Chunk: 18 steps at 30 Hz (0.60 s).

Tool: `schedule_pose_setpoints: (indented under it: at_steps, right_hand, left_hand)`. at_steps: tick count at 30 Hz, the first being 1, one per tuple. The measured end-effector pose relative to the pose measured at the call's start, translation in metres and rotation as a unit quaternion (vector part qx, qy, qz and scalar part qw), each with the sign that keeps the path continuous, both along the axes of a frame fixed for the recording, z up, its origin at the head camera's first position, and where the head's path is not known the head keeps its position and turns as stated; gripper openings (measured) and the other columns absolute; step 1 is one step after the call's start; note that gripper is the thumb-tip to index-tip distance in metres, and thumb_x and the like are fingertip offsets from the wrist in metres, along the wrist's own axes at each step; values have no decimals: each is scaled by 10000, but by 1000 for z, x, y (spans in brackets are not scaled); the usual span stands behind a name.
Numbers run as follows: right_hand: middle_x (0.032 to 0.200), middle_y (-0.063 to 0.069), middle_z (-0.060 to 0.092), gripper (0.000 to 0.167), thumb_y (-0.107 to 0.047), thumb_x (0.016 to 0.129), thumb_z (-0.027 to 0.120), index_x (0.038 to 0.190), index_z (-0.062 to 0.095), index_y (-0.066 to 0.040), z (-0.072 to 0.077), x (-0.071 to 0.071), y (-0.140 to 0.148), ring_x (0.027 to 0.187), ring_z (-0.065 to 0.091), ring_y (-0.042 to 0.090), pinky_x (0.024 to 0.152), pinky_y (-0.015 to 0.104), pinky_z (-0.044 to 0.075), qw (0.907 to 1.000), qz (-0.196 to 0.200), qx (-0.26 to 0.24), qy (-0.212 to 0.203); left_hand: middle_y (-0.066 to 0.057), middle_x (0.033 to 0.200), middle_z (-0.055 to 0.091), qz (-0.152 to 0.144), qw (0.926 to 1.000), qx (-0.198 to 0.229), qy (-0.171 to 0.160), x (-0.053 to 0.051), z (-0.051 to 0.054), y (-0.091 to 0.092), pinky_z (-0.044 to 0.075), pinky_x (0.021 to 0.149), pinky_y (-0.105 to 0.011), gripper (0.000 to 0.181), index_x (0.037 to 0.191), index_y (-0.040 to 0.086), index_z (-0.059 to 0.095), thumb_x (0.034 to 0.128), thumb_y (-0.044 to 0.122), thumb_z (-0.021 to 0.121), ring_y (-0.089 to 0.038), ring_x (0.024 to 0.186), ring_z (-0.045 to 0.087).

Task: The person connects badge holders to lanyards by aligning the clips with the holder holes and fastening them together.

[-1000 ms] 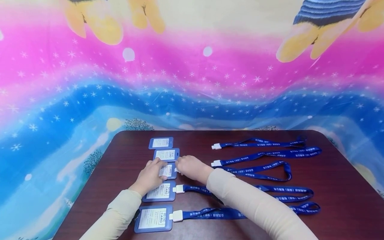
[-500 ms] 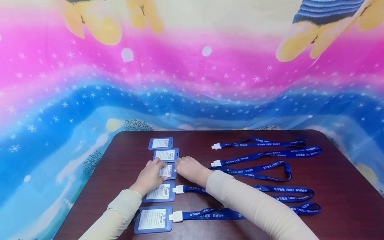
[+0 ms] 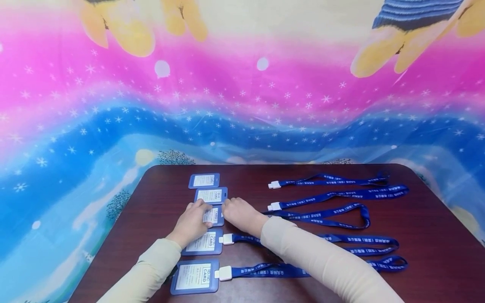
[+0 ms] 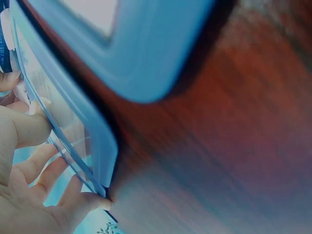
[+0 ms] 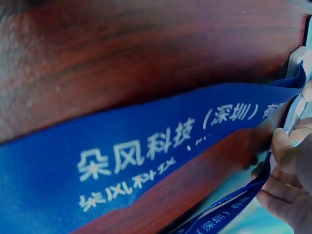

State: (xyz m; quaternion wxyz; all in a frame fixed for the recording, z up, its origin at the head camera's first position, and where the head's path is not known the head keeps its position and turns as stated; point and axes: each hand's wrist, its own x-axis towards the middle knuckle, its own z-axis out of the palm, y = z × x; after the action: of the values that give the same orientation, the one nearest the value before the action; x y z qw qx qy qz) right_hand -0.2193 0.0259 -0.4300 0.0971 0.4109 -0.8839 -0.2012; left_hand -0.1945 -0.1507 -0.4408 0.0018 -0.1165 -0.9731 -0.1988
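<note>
In the head view my left hand (image 3: 192,222) holds the middle blue ID badge holder (image 3: 213,215) down on the table, fingers along its edges. In the left wrist view, that holder (image 4: 103,146) is gripped between thumb and fingers. My right hand (image 3: 244,214) meets the holder's right end, its fingers curled around the clip end of a blue lanyard (image 3: 318,216). The right wrist view has this hand (image 5: 292,170) pinching there; the clip is mostly hidden by fingers. Whether clip and holder are joined cannot be seen.
Two nearer badge holders (image 3: 195,277) have white clips (image 3: 225,273) and lanyards attached. Behind the hands lie two holders (image 3: 210,195) without lanyards. Two loose lanyards (image 3: 341,194) lie at the back right of the brown table (image 3: 113,252). A printed backdrop (image 3: 242,105) hangs behind.
Both hands stay almost where they were, at the middle badge holder. The white piece by the right fingertips shows less than a second ago. The view shifts slightly.
</note>
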Motion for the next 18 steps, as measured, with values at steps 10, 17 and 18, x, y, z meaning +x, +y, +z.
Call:
schedule_pose_setpoints:
  at_steps: [10, 17, 18]
  right_hand:
    - [1048, 49, 679, 289, -203, 970, 666, 1225, 666, -67, 2, 4, -2, 920, 656, 141, 862, 262, 541, 9999, -3, 81, 76]
    - [1089, 39, 685, 296, -211, 970, 666, 1241, 674, -91, 1, 2, 2, 971, 655, 145, 871, 271, 539, 9991, -38, -338, -240]
    - [1109, 38, 682, 304, -220, 975, 659, 1251, 669, -91, 1, 1, 3, 991, 651, 146, 881, 274, 536, 9984, -80, -430, -360]
  left_hand:
    - [-70, 1191, 574, -76, 9999, 36, 118, 4, 1, 0, 512, 910, -400, 450, 1235, 28, 658, 818, 97, 812, -243, 1032, 480]
    - [-79, 1185, 574, -118, 9998, 142, 19, 2, 2, 0, 505, 918, -392, 464, 1236, 18, 657, 810, 97, 823, -245, 1025, 485]
    - [-79, 1192, 571, -115, 9998, 154, -14, 1, 2, 0, 503, 924, -392, 469, 1244, 20, 653, 812, 99, 821, -245, 1033, 485]
